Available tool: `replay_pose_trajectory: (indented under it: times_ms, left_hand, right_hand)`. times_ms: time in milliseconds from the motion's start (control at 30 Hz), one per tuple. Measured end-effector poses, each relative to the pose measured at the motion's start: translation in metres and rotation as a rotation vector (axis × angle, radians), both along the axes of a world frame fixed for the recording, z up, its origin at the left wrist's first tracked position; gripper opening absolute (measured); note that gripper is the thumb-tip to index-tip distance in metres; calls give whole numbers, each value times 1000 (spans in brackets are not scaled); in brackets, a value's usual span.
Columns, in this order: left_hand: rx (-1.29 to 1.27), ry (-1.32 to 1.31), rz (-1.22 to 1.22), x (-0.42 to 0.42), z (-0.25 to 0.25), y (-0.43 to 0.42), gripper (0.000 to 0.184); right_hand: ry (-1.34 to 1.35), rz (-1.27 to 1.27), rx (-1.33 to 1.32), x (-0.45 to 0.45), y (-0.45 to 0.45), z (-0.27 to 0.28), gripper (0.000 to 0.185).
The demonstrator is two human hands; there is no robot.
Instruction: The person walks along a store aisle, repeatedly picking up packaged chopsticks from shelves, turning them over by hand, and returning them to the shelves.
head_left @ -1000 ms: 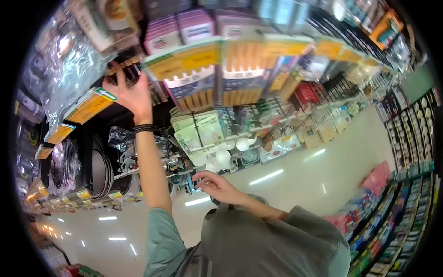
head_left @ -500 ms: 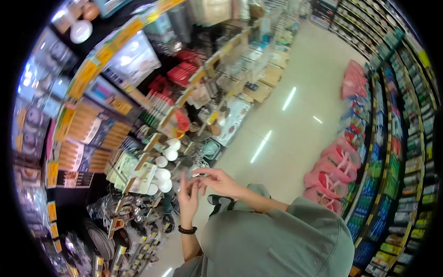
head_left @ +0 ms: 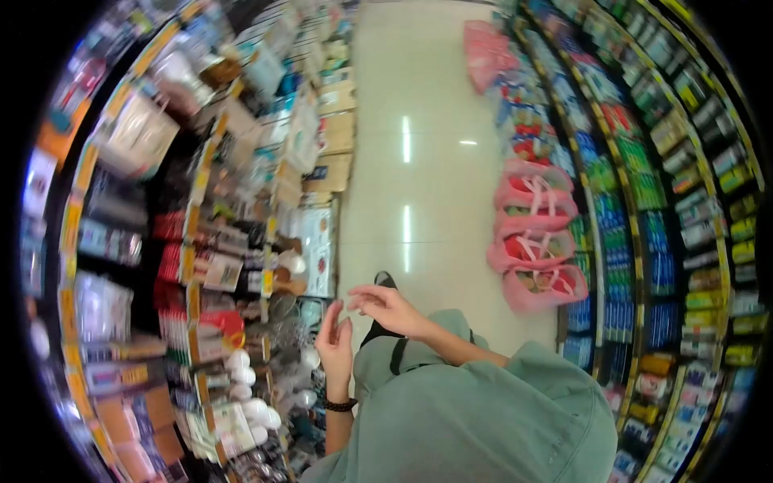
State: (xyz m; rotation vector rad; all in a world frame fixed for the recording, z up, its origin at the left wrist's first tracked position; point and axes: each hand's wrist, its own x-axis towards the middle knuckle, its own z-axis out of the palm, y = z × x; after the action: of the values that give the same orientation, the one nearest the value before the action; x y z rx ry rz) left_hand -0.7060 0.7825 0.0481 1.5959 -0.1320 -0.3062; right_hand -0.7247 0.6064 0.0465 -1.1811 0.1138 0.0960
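Far left, shelf [head_left: 71, 314] with yellow price strips, packs on it, partly blurred; next, red packs [head_left: 167, 264] on a second strip-edged row; below those, white pieces [head_left: 256, 411], rounded, clustered on the rack, left of left hand, well apart from right hand; exact type can't tell, blurred; above, a flat pack [head_left: 320, 251], white with dark pictures, at the aisle edge, just beyond the fingertips; tan cards [head_left: 328, 174] hang farther up.

Left hand [head_left: 335, 346] next, in front of the rack goods; fingers upright, slightly bent, moderately wide from thumb; dark beaded bracelet [head_left: 341, 405] on that wrist; right hand [head_left: 389, 311] just beside it, palm side turned toward left hand, fingers loosely curled, fairly narrow; fingertips of the two hands near each other, seemingly a small gap; dark shoe [head_left: 385, 279] just above right hand, on pale floor [head_left: 427, 105] with light reflections; grey-green clothing [head_left: 475, 410] fills bottom middle.

Right of the floor, pink bags [head_left: 533, 249] in a row along the shelf foot, white ties on some; far right, shelf [head_left: 616, 233] packed with blue, green, yellow packs; labels too small to read.
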Motion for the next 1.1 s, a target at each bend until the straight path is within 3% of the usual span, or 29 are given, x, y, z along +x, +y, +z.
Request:
replay_pose_trajectory:
  times_ms: [100, 167, 200, 333, 433, 467, 600, 700, 733, 833, 967, 1000, 1067, 1100]
  left_hand:
    - [27, 91, -108, 38, 6, -49, 46]
    - [96, -150, -239, 70, -12, -84, 48]
    - [53, -86, -314, 88, -24, -98, 44]
    - [-173, 127, -452, 148, 5, -180, 37]
    - [-139, -11, -549, 203, 13, -231, 46]
    - [-139, -132, -516, 218, 17, -244, 45]
    - [-152, -25, -389, 281, 34, -284, 36]
    - [-13, -290, -349, 330, 22, -306, 44]
    - [-31, -274, -341, 344, 24, -312, 42]
    - [-87, 16, -340, 382, 23, -323, 38]
    - [23, -172, -364, 426, -8, -339, 42]
    - [14, -84, -370, 435, -11, -344, 41]
    - [-2, 88, -375, 454, -14, -361, 38]
    - [19, 16, -376, 463, -14, -373, 38]
  right_hand:
    - [74, -108, 2, 9, -45, -8, 29]
    - [56, -219, -166, 20, -76, 0, 34]
    - [113, -250, -136, 30, -90, -4, 39]
    - [145, -380, -3, 73, -147, 14, 35]
    - [149, -401, -66, 124, -187, 26, 37]
    - [153, -412, -108, 142, -201, 19, 38]
    - [194, -404, -200, 203, -246, 34, 35]
    - [172, -423, -150, 240, -268, 44, 35]
    - [145, -424, -295, 250, -274, 40, 35]
    - [222, -356, -111, 279, -294, 31, 34]
    - [203, -322, -96, 325, -318, 13, 33]
    - [177, -298, -207, 339, -326, 11, 32]
    - [214, -243, -84, 363, -350, 15, 30]
    - [230, -212, -22, 377, -361, 15, 30]
